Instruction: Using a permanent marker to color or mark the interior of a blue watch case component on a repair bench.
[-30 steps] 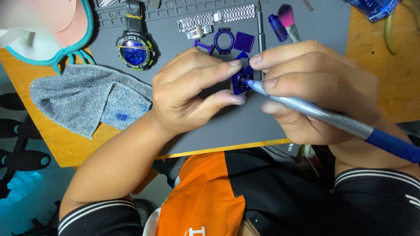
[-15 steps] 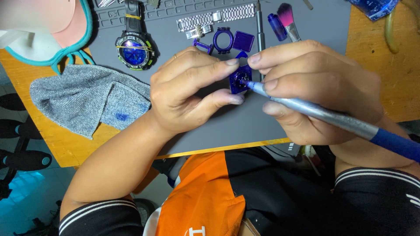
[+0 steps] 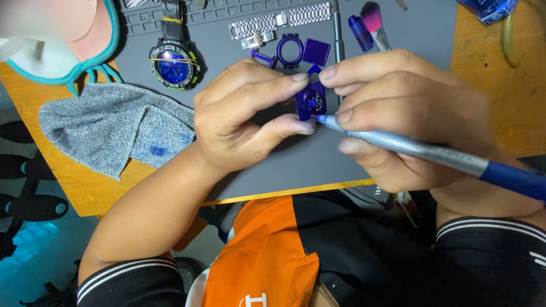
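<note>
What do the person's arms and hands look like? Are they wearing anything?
Both hands are bare, with no gloves. The left hand seems to have a thin ring on one finger. The right hand shows no ring or watch. Both forearms are bare too. Short black sleeves end above the elbows, each with thin white stripes at the edge: left sleeve, right sleeve.

We see even, bright light from overhead, with soft shadows beneath both hands on the grey mat [image 3: 398, 34]. At eleven o'clock a pale cloth [image 3: 34, 23] is washed out and blurred. The centre stays sharp; the watch face [image 3: 173, 65] carries a small glare.
</note>
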